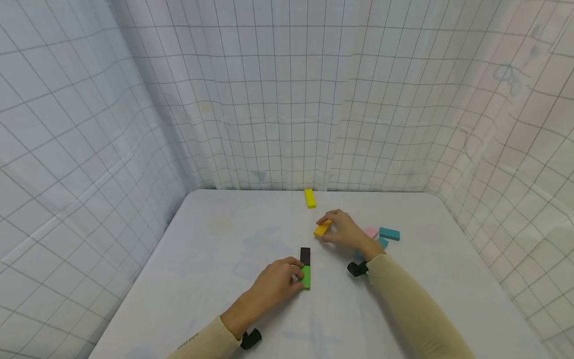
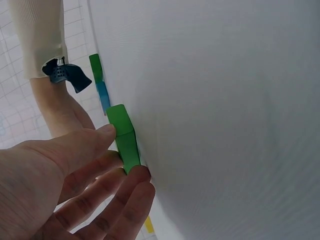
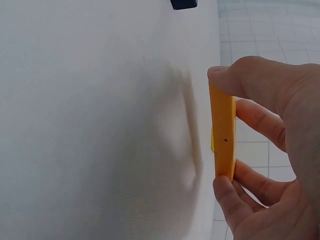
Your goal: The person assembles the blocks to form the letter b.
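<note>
My left hand (image 1: 277,280) grips a green block (image 1: 307,278) that lies on the white table. In the left wrist view, the thumb is on the side of this green block (image 2: 126,140) and the fingertips are at its far end. A black block (image 1: 305,256) lies end to end with it, farther from me. My right hand (image 1: 344,232) pinches an orange block (image 1: 321,229) by its ends. The right wrist view shows the orange block (image 3: 223,135) raised off the table, its shadow cast below.
A yellow block (image 1: 310,198) lies near the table's back edge. Beside my right wrist are a teal block (image 1: 389,234), a pink block (image 1: 371,232) and other blocks, partly hidden by the arm. Gridded white cloth (image 1: 287,99) hangs around the back and sides.
</note>
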The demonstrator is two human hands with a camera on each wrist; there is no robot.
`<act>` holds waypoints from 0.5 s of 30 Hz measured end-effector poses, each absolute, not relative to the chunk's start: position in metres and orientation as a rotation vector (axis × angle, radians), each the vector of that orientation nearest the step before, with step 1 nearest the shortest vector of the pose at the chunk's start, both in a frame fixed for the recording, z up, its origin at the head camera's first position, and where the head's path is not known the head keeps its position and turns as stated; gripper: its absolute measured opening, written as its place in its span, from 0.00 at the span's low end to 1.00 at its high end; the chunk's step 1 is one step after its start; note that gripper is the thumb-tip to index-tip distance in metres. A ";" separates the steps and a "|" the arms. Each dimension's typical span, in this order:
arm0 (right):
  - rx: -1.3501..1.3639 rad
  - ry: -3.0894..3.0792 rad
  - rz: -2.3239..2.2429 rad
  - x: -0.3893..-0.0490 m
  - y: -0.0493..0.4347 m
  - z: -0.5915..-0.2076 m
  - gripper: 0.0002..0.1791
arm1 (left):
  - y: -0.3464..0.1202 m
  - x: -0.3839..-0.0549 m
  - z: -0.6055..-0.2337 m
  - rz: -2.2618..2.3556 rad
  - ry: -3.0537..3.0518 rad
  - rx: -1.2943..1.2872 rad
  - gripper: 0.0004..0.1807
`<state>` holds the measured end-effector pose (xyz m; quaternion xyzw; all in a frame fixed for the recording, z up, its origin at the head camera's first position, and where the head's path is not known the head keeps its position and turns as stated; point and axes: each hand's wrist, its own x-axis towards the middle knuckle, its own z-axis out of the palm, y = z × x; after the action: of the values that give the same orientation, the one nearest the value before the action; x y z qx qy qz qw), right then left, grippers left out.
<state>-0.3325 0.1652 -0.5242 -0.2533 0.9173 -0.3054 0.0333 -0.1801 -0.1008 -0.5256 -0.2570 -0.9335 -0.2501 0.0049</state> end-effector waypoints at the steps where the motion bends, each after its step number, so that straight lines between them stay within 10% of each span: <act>1: -0.784 2.821 -0.934 -0.332 0.164 -0.525 0.23 | -0.101 -0.180 -0.526 -0.789 -2.923 -0.807 0.08; 15: -0.789 2.798 -0.879 -0.332 0.156 -0.530 0.24 | -0.100 -0.182 -0.526 -0.786 -2.921 -0.815 0.08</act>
<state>-0.3320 0.1562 -0.5298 -0.2595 0.9200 -0.2889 0.0525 -0.1815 -0.1004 -0.5257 -0.2602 -0.9324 -0.2510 0.0042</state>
